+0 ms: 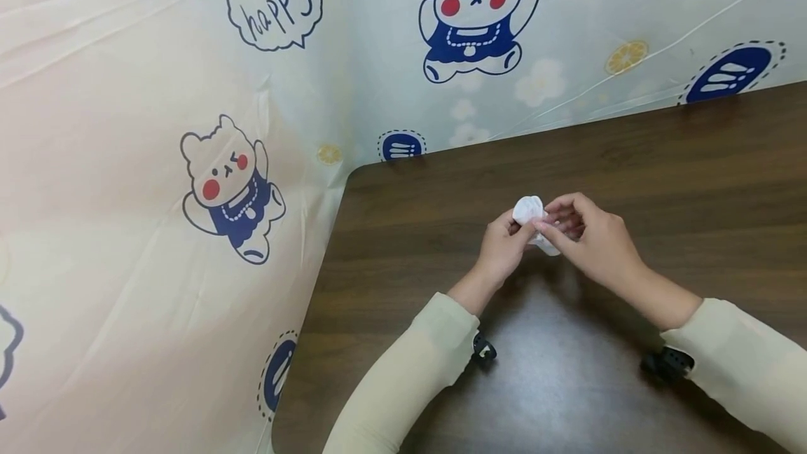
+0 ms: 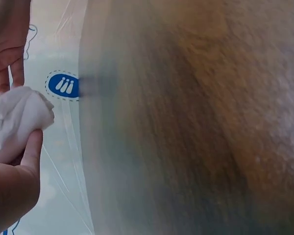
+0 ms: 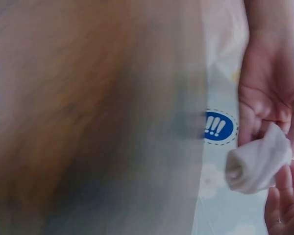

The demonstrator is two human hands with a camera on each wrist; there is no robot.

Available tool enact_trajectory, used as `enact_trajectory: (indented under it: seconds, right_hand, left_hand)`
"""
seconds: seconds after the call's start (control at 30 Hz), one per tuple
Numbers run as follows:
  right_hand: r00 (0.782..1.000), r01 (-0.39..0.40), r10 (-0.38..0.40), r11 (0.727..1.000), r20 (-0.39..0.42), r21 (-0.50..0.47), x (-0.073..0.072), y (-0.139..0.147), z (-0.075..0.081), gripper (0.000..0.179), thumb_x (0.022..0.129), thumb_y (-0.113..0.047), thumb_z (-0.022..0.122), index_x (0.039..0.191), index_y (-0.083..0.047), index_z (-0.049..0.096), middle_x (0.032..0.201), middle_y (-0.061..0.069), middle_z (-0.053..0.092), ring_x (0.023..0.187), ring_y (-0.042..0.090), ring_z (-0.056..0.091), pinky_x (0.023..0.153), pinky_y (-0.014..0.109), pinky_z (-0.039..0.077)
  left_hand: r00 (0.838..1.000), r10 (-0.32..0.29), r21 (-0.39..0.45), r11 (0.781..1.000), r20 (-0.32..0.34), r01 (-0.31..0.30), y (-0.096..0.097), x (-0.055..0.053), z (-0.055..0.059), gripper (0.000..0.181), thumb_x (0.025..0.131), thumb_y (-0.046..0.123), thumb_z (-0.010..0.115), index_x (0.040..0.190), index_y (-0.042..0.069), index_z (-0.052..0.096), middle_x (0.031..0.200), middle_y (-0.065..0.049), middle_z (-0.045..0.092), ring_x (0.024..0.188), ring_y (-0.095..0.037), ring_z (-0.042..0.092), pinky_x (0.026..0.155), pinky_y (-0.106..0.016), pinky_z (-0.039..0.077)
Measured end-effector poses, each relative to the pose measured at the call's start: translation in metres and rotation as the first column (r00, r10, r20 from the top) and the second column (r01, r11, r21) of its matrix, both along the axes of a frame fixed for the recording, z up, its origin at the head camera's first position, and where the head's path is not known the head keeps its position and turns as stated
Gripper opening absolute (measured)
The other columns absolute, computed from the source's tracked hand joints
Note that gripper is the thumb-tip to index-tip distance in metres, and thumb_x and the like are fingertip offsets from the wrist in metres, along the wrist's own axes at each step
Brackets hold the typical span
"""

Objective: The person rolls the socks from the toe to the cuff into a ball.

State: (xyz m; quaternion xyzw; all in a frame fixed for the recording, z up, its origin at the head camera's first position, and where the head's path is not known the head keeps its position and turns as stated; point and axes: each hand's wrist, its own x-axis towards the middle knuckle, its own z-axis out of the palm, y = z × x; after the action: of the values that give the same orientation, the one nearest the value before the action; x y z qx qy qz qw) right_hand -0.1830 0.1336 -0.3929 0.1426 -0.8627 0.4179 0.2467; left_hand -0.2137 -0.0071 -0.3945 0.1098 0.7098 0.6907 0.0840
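Note:
Both hands come together over the table around a small, soft white cloth bundle (image 1: pixel 529 209) that looks rolled up. The left hand (image 1: pixel 503 247) grips its left side, with the thumb across the front. From the other side, the right hand (image 1: pixel 595 237) pinches the fabric between thumb and fingers. A pale flap of cloth hangs below the fingers in the head view. The left wrist view has the bundle (image 2: pixel 22 120) bulging and creased at the left edge. Rolled folds show at one end of the cloth (image 3: pixel 257 164) in the right wrist view.
The dark wood-grain table (image 1: pixel 403 244) extends beneath both arms. A printed curtain (image 1: pixel 372 33) with bear figures borders its back and left sides. Dark wrist devices, one at the left cuff (image 1: pixel 484 349) and one at the right cuff (image 1: pixel 668 364), sit below the pale sleeves.

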Motion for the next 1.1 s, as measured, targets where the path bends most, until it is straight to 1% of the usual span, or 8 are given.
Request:
enact_trajectory:
  seconds: [0.17,0.27,0.43,0.53,0.67,0.77,0.97,1.1]
  right_hand:
    - [0.981,0.024,-0.003,0.994,0.194,-0.106,-0.003,0.001,0.008,0.028,0.078,-0.031,0.062,0.093,-0.008,0.057,0.072,0.001,0.059,0.059,0.011,0.052,0.047,0.019,0.040]
    - [0.963,0.012,0.033,0.986,0.268,-0.165,-0.004,0.003,0.009,0.029,0.079,-0.032,0.061,0.089,-0.005,0.058,0.069,0.005,0.059,0.058,0.012,0.052,0.046,0.021,0.042]
    - [0.911,0.011,0.113,0.955,0.396,-0.297,-0.005,0.006,0.008,0.032,0.078,-0.034,0.060,0.092,-0.005,0.059,0.073,0.009,0.058,0.061,0.014,0.052,0.050,0.026,0.045]
    - [0.873,0.010,0.174,0.927,0.455,-0.374,-0.004,0.008,0.008,0.037,0.078,-0.036,0.060,0.096,-0.004,0.058,0.078,0.010,0.056,0.065,0.016,0.052,0.054,0.027,0.047]
    - [0.807,0.028,0.296,0.844,0.510,-0.535,-0.003,0.009,0.010,0.042,0.077,-0.036,0.060,0.100,-0.001,0.056,0.083,0.007,0.054,0.071,0.016,0.052,0.061,0.028,0.047]
    - [0.788,0.035,0.339,0.809,0.514,-0.586,-0.003,0.009,0.010,0.043,0.078,-0.034,0.060,0.102,0.001,0.054,0.082,0.006,0.053,0.071,0.014,0.052,0.063,0.027,0.047]
    - [0.822,-0.030,0.285,0.886,0.492,-0.463,0.000,0.004,0.011,0.038,0.083,-0.027,0.056,0.102,0.006,0.049,0.088,0.014,0.051,0.069,0.011,0.053,0.060,0.026,0.048]
    - [0.843,-0.029,0.239,0.915,0.481,-0.402,0.000,0.000,0.011,0.034,0.083,-0.024,0.057,0.097,0.006,0.049,0.085,0.015,0.051,0.065,0.009,0.053,0.057,0.025,0.048]
  left_hand:
    - [0.996,-0.080,-0.026,0.997,-0.029,0.079,-0.003,0.010,0.012,0.027,0.084,0.004,0.053,0.109,-0.007,0.050,0.093,-0.015,0.060,0.076,-0.006,0.055,0.067,-0.025,0.047]
    - [0.995,-0.098,0.023,0.995,-0.006,0.098,-0.002,0.008,0.007,0.026,0.084,0.001,0.053,0.107,-0.005,0.044,0.093,-0.016,0.059,0.077,-0.008,0.055,0.067,-0.025,0.047]
    - [0.998,-0.069,0.089,0.994,0.004,0.068,0.000,-0.002,-0.016,0.022,0.082,0.003,0.056,0.100,0.000,0.043,0.090,-0.014,0.061,0.076,-0.014,0.057,0.065,-0.029,0.047]
    - [0.998,-0.043,0.072,0.996,-0.049,0.046,0.002,-0.017,-0.043,0.022,0.082,0.012,0.059,0.098,0.003,0.048,0.090,-0.010,0.062,0.076,-0.014,0.058,0.063,-0.029,0.048]
    - [0.993,-0.005,0.058,0.998,-0.114,0.012,0.004,-0.030,-0.065,0.025,0.080,0.021,0.062,0.100,0.008,0.056,0.089,-0.005,0.060,0.074,-0.012,0.057,0.061,-0.029,0.048]
    - [0.996,0.041,0.082,0.996,-0.082,-0.034,0.002,-0.020,-0.046,0.024,0.077,0.019,0.065,0.098,0.007,0.061,0.081,-0.005,0.057,0.068,-0.011,0.054,0.060,-0.035,0.049]
    - [0.987,0.148,0.045,0.988,-0.067,-0.146,0.004,-0.013,-0.039,0.020,0.077,0.015,0.065,0.092,0.003,0.064,0.075,-0.004,0.060,0.063,-0.010,0.055,0.055,-0.029,0.048]
    - [0.995,0.102,0.037,0.994,-0.023,-0.101,0.001,0.002,-0.009,0.021,0.081,0.009,0.059,0.098,-0.001,0.064,0.083,-0.008,0.063,0.067,-0.008,0.056,0.059,-0.027,0.048]
